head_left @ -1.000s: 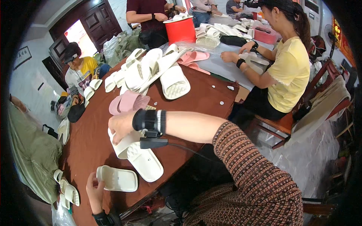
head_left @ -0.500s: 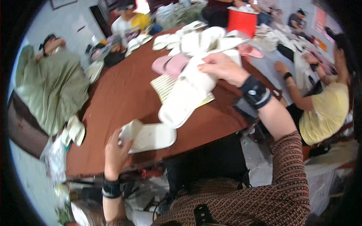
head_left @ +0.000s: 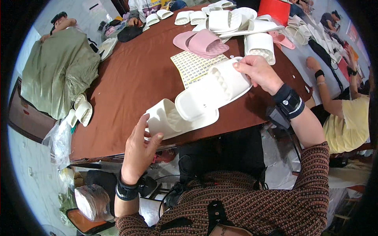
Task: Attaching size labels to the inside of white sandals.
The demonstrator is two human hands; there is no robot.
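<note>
My left hand (head_left: 138, 151) grips the toe end of a white slide slipper (head_left: 159, 120) near the table's front edge, thumb on the near side and fingers at the strap. My right hand (head_left: 260, 72) pinches a second white slipper (head_left: 197, 100) at its strap end. That slipper slants down to the left, its heel end overlapping the first slipper's sole. Behind it lies a pale yellow sticker sheet (head_left: 187, 67) with rows of small printed labels, partly covered. A pair of pink slippers (head_left: 201, 42) rests against the sheet's far edge.
A brown cloth covers the table (head_left: 122, 86). White slippers (head_left: 224, 21) are heaped at the back, with a red bucket (head_left: 274, 11) beyond. Another white slipper (head_left: 260, 47) stands near my right hand. A person in a yellow shirt (head_left: 346, 126) sits at right. A green cover (head_left: 59, 70) drapes at left.
Both hands have shifted right with their slippers. The right-hand slipper is more level, and its heel end now overlaps the left-hand slipper. The view has tilted somewhat downward.
</note>
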